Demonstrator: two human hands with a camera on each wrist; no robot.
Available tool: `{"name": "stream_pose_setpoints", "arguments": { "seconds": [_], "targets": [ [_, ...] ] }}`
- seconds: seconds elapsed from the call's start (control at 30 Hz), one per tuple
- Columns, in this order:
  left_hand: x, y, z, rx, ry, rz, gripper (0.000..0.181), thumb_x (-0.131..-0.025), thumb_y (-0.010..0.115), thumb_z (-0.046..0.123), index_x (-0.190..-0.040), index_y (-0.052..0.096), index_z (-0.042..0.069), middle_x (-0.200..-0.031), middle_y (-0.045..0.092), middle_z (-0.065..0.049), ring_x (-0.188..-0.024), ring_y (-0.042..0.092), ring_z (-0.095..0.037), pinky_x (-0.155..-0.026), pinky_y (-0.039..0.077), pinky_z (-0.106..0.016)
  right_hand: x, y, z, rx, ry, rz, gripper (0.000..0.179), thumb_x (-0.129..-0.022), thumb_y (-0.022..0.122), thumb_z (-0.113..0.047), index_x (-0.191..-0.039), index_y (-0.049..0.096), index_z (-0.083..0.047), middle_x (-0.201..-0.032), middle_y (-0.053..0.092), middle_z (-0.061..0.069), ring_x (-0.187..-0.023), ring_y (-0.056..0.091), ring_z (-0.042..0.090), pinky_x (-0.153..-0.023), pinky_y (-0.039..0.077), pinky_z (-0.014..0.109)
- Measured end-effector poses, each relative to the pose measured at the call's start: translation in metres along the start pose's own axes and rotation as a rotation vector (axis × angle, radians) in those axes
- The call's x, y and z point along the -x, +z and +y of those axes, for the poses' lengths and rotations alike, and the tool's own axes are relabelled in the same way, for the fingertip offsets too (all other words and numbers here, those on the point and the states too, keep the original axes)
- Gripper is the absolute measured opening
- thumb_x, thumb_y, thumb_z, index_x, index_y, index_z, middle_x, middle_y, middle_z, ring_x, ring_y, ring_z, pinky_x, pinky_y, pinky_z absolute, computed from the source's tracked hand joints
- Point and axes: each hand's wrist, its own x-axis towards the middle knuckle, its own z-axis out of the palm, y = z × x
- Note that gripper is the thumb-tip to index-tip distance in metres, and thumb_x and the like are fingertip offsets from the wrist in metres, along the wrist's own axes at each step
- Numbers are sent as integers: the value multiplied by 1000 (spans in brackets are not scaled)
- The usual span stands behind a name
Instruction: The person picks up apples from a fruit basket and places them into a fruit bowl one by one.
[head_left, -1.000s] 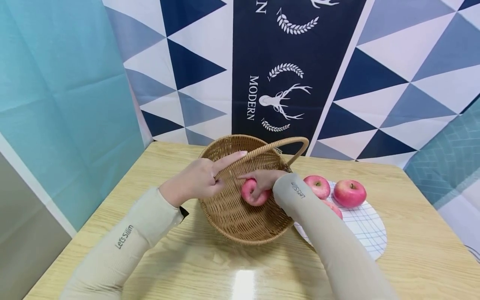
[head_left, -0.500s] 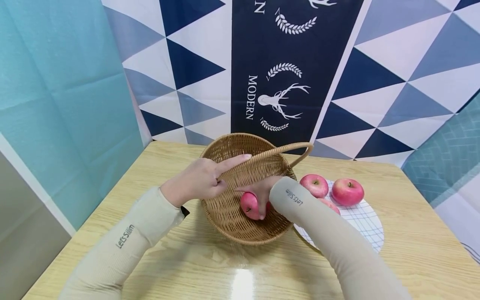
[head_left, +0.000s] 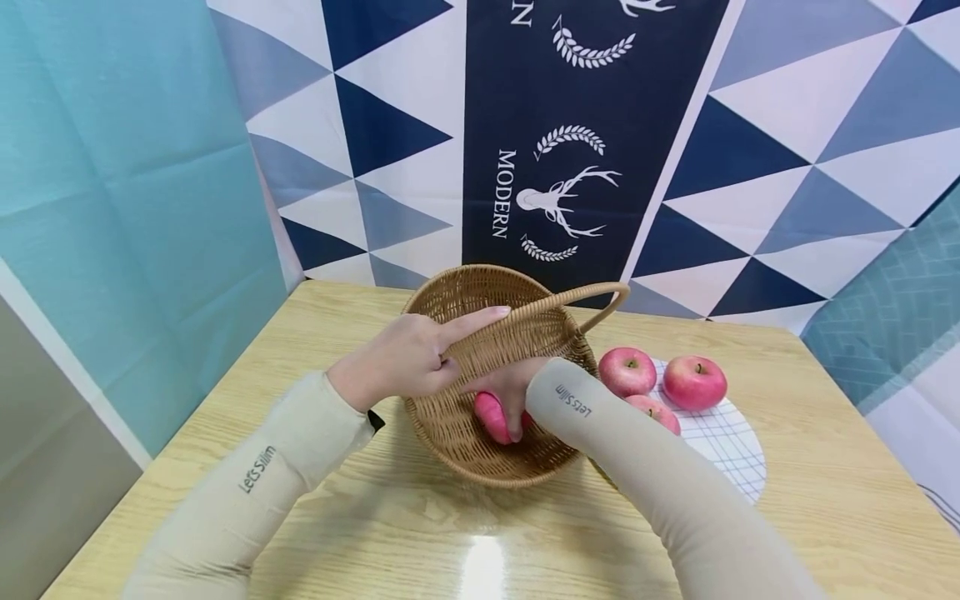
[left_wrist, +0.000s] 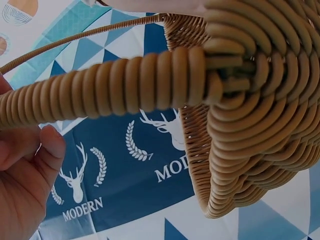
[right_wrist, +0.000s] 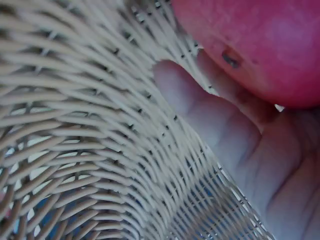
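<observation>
A tan wicker basket (head_left: 465, 457) stands tilted on the table, its opening facing me. My left hand (head_left: 408, 357) grips the arched handle (head_left: 558, 302), index finger stretched along it; the left wrist view shows the wrapped handle (left_wrist: 105, 87) passing over the fingers. Inside the basket my right hand (head_left: 512, 387) holds a red apple (head_left: 491, 417), the thumb over its near side. In the right wrist view the fingers (right_wrist: 220, 117) lie between the apple (right_wrist: 265, 45) and the woven wall. The far side of this apple is hidden by the hand.
Three more apples, a left one (head_left: 627, 371), a right one (head_left: 695, 383) and a nearer one (head_left: 655, 413), sit on a round white plate (head_left: 738, 454) with blue lines. My right sleeve (head_left: 637, 442) crosses over the plate's edge. A patterned cloth (head_left: 405, 150) hangs behind the table (head_left: 375, 525).
My right hand has gone lower and deeper into the basket with the apple. The handle has shifted slightly right and the left hand has moved a little with it.
</observation>
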Motion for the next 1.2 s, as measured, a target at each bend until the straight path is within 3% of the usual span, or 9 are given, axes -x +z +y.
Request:
{"name": "stream_pose_setpoints", "arguments": {
  "seconds": [0.13, 0.27, 0.4, 0.5, 0.63, 0.73, 0.97, 1.13, 1.2],
  "targets": [
    [-1, 1, 0, 6, 12, 9, 73, -67, 59, -2, -136, 37, 8, -51, 24, 7, -43, 20, -6, -40, 23, -22, 6, -1, -11, -9, 50, 7, 72, -60, 85, -4, -122, 57, -26, -115, 52, -5, -108, 45, 14, -96, 36, 30],
    [-1, 0, 1, 7, 2, -6, 72, -68, 59, -2, -136, 38, 7, -51, 24, 8, -44, 20, -5, -41, 23, -22, 9, -2, -16, -60, 65, 20, 55, -60, 84, -2, -102, 58, -25, -96, 55, -7, -95, 48, 12, -83, 42, 25],
    [-1, -3, 2, 1, -31, -40, 69, -69, 60, -1, -136, 40, 6, -51, 22, 9, -44, 21, -5, -41, 24, -21, 9, -3, -18, -96, 76, 19, 48, -60, 82, 1, -94, 58, -21, -89, 56, -5, -88, 49, 12, -75, 45, 24],
    [-1, -3, 3, 5, -38, -53, 69, -70, 60, -1, -136, 41, 5, -52, 20, 10, -45, 20, -5, -41, 24, -21, 10, -5, -18, -50, 57, 26, 46, -61, 81, -3, -97, 58, -21, -91, 57, -6, -88, 50, 11, -76, 45, 24],
    [-1, -2, 3, 8, -20, -43, 68, -71, 61, 1, -136, 40, 5, -52, 19, 10, -45, 20, -4, -41, 24, -21, 12, -11, -18, -11, -39, 73, 75, -63, 80, -6, -130, 52, -24, -104, 56, -7, -95, 51, 10, -82, 44, 25],
    [0, -1, 2, 8, -5, -22, 69, -71, 63, 2, -136, 40, 5, -52, 19, 10, -44, 20, -5, -41, 23, -21, 15, -19, -18, -36, -108, 103, 87, -63, 79, -4, -141, 44, -22, -108, 56, -6, -97, 51, 10, -85, 43, 24],
    [2, -1, 2, 7, 2, -9, 72, -68, 60, -1, -136, 39, 6, -51, 20, 9, -44, 20, -6, -41, 23, -21, 28, -29, -14, -127, -188, 166, 63, -62, 78, -3, -120, 54, -10, -99, 59, -2, -89, 57, 10, -80, 48, 23],
    [1, -1, 3, 13, -19, -19, 69, -70, 60, 0, -136, 41, 5, -52, 20, 9, -45, 22, -6, -42, 25, -22, 30, -25, -4, -228, -453, 294, 52, -65, 75, -3, -113, 52, -3, -96, 58, 1, -84, 58, 11, -79, 51, 26],
    [1, -1, 3, 8, -19, -15, 69, -70, 61, 1, -135, 41, 5, -52, 20, 9, -45, 23, -7, -42, 25, -22, 32, -23, -1, -271, -514, 311, 50, -66, 74, -5, -111, 53, -5, -96, 58, 1, -84, 58, 11, -78, 52, 28]
  ]
}}
